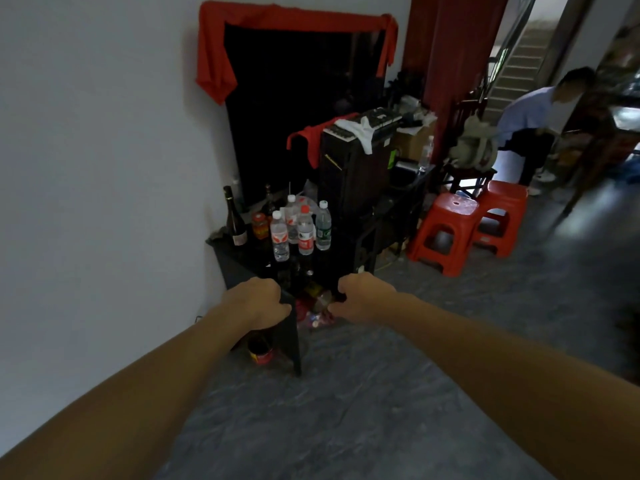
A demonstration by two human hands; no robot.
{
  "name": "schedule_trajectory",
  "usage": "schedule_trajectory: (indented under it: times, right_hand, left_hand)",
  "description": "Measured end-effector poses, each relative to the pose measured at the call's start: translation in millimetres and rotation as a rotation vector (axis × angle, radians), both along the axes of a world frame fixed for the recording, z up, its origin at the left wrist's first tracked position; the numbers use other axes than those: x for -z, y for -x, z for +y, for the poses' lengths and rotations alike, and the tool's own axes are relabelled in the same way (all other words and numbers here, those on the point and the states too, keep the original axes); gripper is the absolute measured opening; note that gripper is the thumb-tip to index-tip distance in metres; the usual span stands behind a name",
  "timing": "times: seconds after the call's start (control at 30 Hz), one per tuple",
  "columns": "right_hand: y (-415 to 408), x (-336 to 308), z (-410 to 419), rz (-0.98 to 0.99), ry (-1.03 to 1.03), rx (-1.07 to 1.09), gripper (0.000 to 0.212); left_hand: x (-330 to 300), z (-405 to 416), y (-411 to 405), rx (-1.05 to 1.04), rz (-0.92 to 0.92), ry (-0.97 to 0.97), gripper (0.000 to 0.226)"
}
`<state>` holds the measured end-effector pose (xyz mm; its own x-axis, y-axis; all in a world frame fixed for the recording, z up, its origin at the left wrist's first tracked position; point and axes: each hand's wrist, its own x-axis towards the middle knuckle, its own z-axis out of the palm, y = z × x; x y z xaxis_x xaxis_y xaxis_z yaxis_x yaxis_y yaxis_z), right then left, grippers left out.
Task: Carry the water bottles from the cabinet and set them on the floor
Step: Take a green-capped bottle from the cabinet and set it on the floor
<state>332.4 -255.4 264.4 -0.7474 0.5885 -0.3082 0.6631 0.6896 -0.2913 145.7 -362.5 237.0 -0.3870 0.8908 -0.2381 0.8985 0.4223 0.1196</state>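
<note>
Two hands out in front of me, both low at the near edge of the black cabinet (242,265). My left hand (258,301) has its fingers curled down over the cabinet's near corner, gripping the dark panel edge there. My right hand (363,299) is curled loosely, fingertips bent inward at the cabinet's front edge; whether it actually holds the edge or only hovers against it, I cannot tell, since the fingers hide in the dark.

Four clear water bottles stand upright on the cabinet top, clustered together just beyond and between my hands, none touched. Nearest: bottle with white cap (280,237), red-and-white label. Behind it: second white-capped bottle (292,220). Centre: red-capped bottle (305,232) with a red label. Right: green-labelled bottle (323,227). They nearly touch one another.

Left of the cluster on the same top: a dark wine bottle (233,218) near the wall, and a small orange-lidded jar (260,226).

Below, between my hands, red packaging (313,315) lies on the grey floor (363,410). A red tin (261,351) sits under the cabinet by my left wrist.

Right of the cabinet: a dark computer tower (353,168), then two red plastic stools (467,223). A person in a pale shirt (530,112) stands in the doorway.
</note>
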Motion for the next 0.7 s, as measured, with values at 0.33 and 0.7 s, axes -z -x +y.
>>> schedule_trajectory:
  times: [0.33, 0.7]
  right_hand:
    - [28, 2, 150, 0.009, 0.007, -0.066, 0.032]
    - [69, 24, 283, -0.016, 0.032, -0.151, 0.034]
  left_hand:
    - [1, 123, 19, -0.094, -0.017, 0.01, 0.04]
    - [10, 243, 36, -0.166, -0.032, 0.033, 0.041]
